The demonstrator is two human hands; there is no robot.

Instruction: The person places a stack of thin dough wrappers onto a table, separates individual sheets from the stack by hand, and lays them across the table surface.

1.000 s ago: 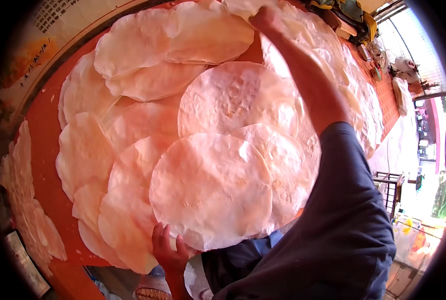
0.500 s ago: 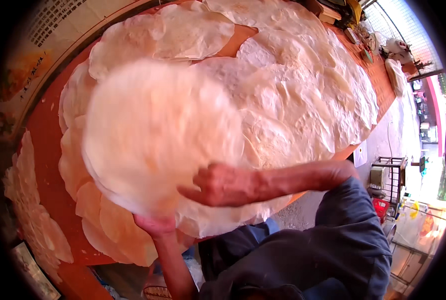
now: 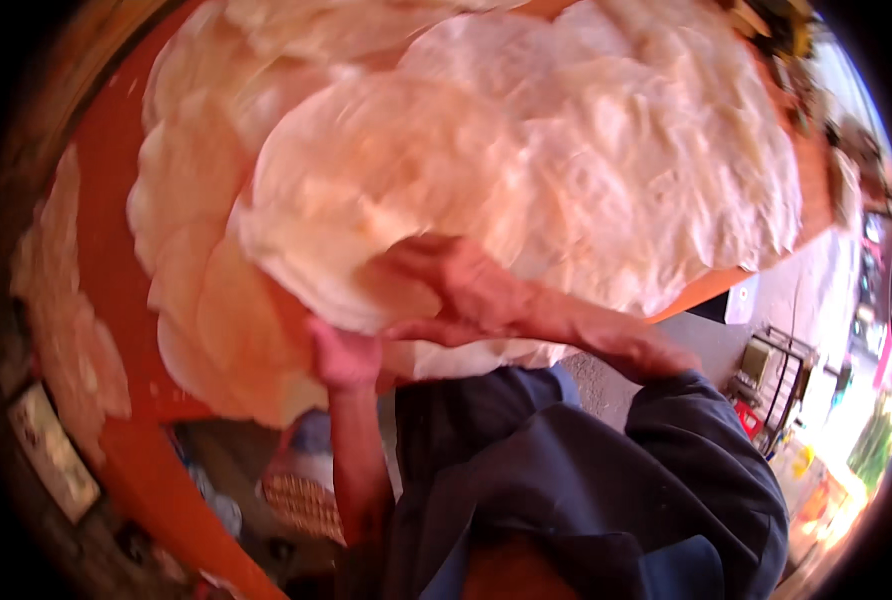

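A stack of thin, pale, round dough sheets (image 3: pixel 356 170) tilts over the table in front of me, overlapping other sheets. Its near edge is in my left hand (image 3: pixel 346 355), closed with the thumb uppermost. My right hand (image 3: pixel 441 285) rests against the near part of the same stack, its thumb apart from the fingers; motion blurs the fingertips. More wrinkled, translucent sheets (image 3: pixel 666 170) spread out to the right. Flatter, overlapping sheets (image 3: pixel 191 260) lie on the left.
The orange-red table (image 3: pixel 111 215) carries another row of sheets (image 3: pixel 61 300) along its left edge. Below the near edge sits a woven basket (image 3: pixel 301 500). Assorted items (image 3: pixel 781 40) crowd the far right corner. A dark metal rack (image 3: pixel 776 375) stands on the floor at right.
The stack, held up larger and nearer before, is now lower and further from me, against the spread sheets. My right hand has come onto its near part. The view has shifted.
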